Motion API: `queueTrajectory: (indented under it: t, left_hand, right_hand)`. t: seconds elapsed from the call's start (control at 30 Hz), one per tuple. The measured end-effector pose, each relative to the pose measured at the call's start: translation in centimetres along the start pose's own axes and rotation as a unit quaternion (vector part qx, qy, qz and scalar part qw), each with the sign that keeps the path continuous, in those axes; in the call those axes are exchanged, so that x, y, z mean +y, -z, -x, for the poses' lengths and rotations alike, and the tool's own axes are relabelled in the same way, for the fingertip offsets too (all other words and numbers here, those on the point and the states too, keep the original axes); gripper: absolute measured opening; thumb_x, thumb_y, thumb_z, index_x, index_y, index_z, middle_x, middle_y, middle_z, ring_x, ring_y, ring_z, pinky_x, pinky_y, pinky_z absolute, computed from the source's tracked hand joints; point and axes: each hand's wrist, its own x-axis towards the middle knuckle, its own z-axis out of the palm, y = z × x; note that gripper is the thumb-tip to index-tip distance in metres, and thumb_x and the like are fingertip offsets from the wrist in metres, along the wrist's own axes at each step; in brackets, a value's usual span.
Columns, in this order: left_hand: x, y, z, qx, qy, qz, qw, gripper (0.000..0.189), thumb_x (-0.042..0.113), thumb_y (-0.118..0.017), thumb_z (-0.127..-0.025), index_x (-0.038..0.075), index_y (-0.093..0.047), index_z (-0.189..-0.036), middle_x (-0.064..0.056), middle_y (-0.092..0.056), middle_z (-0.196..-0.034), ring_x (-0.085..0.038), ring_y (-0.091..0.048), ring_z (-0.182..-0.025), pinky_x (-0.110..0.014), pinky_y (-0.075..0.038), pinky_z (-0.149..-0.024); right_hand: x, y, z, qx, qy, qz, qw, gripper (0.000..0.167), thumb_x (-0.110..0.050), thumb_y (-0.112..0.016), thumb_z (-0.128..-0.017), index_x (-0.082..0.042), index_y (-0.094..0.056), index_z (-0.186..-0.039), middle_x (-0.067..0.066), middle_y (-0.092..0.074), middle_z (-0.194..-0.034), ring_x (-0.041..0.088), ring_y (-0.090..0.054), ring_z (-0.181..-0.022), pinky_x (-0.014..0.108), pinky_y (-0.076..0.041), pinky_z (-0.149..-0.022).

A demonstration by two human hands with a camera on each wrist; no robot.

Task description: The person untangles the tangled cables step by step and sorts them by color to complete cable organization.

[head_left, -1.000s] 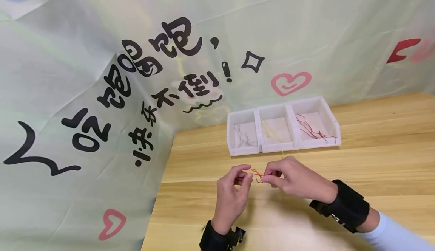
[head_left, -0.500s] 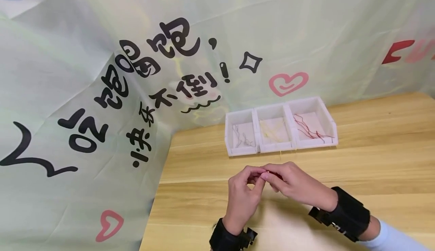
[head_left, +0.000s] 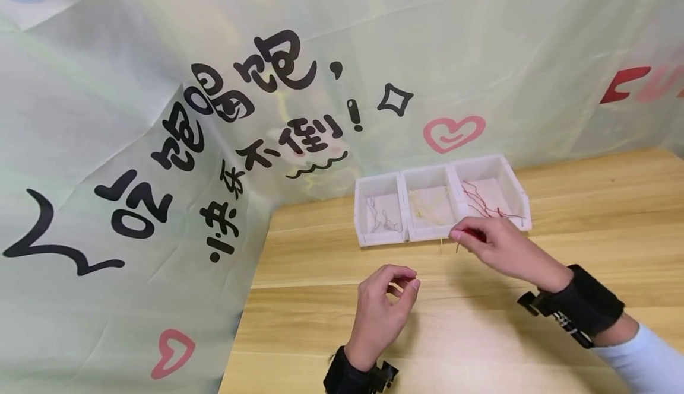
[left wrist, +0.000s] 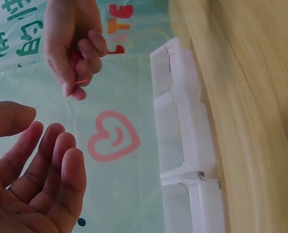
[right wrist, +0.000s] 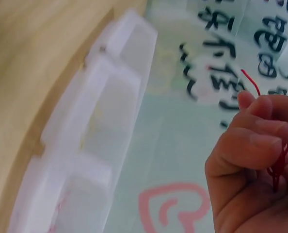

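My right hand (head_left: 502, 248) is raised over the table, just in front of the right-hand bins. It holds red string (right wrist: 278, 167): a looped part lies inside the curled fingers, and a short end sticks out past the fingertips in the right wrist view. My left hand (head_left: 380, 314) hovers lower and to the left, apart from the right one. Its fingers are loosely bent with thumb and index fingertip close together, and nothing shows between them in the left wrist view (left wrist: 42, 179).
Three joined white bins (head_left: 382, 241) stand at the back of the wooden table (head_left: 310, 263). From left to right they hold pale grey strings (head_left: 386, 223), yellow strings (head_left: 427, 209) and red strings (head_left: 483, 204). A printed cloth (head_left: 160, 38) hangs behind and to the left.
The hands met fingertip to fingertip half a second ago. Since then my right hand has moved away up and right with the red string, and the left fingers have come off it.
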Motion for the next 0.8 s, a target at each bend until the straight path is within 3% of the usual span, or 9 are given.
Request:
queueTrajectory:
  t: [0.27, 0.43, 0.6, 0.7, 0.8]
  left_hand:
    - [-0.1, 0.2, 0.0, -0.005, 0.002, -0.004, 1.0000, 0.007, 0.012, -0.070, -0.096, 0.014, -0.071, -0.103, 0.006, -0.069, -0.095, -0.007, -0.064, -0.084, -0.028, -0.056, -0.065]
    - [-0.3, 0.2, 0.1, -0.007, 0.007, -0.006, 0.9999, 0.007, 0.013, -0.070, -0.096, 0.015, -0.071, -0.103, 0.007, -0.069, -0.095, -0.007, -0.064, -0.084, -0.026, -0.055, -0.066]
    - [-0.6, 0.2, 0.3, -0.005, 0.000, -0.013, 0.9999, 0.007, 0.014, -0.070, -0.097, 0.016, -0.070, -0.104, 0.008, -0.069, -0.095, -0.007, -0.064, -0.084, -0.024, -0.055, -0.066]
    - [-0.7, 0.3, 0.3, -0.002, -0.008, -0.015, 0.9999, 0.007, 0.013, -0.069, -0.097, 0.015, -0.070, -0.104, 0.007, -0.069, -0.095, -0.005, -0.064, -0.085, -0.025, -0.055, -0.065]
    - [-0.8, 0.5, 0.2, 0.002, -0.013, -0.017, 0.9998, 0.007, 0.012, -0.069, -0.096, 0.015, -0.070, -0.103, 0.007, -0.069, -0.095, -0.005, -0.064, -0.084, -0.025, -0.055, -0.064]
  right_hand:
    - [3.7, 2.9, -2.2, 0.021, -0.023, 0.089, 0.9955, 0.007, -0.012, -0.067, -0.098, -0.009, -0.073, -0.095, -0.006, -0.045, -0.064, 0.008, -0.040, -0.054, 0.026, -0.035, -0.051]
    - [6.0, 4.1, -3.7, 0.018, -0.048, 0.122, 0.9912, 0.013, -0.009, -0.066, -0.098, 0.000, -0.073, -0.104, 0.000, -0.059, -0.073, 0.015, -0.048, -0.060, 0.030, -0.039, -0.056]
    - [7.5, 4.8, -4.5, -0.018, -0.079, 0.125, 0.9889, 0.036, -0.012, -0.061, -0.101, 0.011, -0.060, -0.128, 0.024, -0.068, -0.104, 0.030, -0.064, -0.077, 0.042, -0.051, -0.067]
    - [7.8, 5.1, -4.5, -0.045, -0.101, 0.117, 0.9869, 0.054, -0.018, -0.059, -0.103, 0.015, -0.044, -0.142, 0.036, -0.055, -0.130, 0.047, -0.066, -0.097, 0.056, -0.052, -0.080]
    - [7.7, 5.3, -4.2, -0.052, -0.120, 0.110, 0.9853, 0.062, -0.023, -0.059, -0.103, 0.013, -0.036, -0.148, 0.039, -0.043, -0.142, 0.054, -0.058, -0.112, 0.064, -0.048, -0.088]
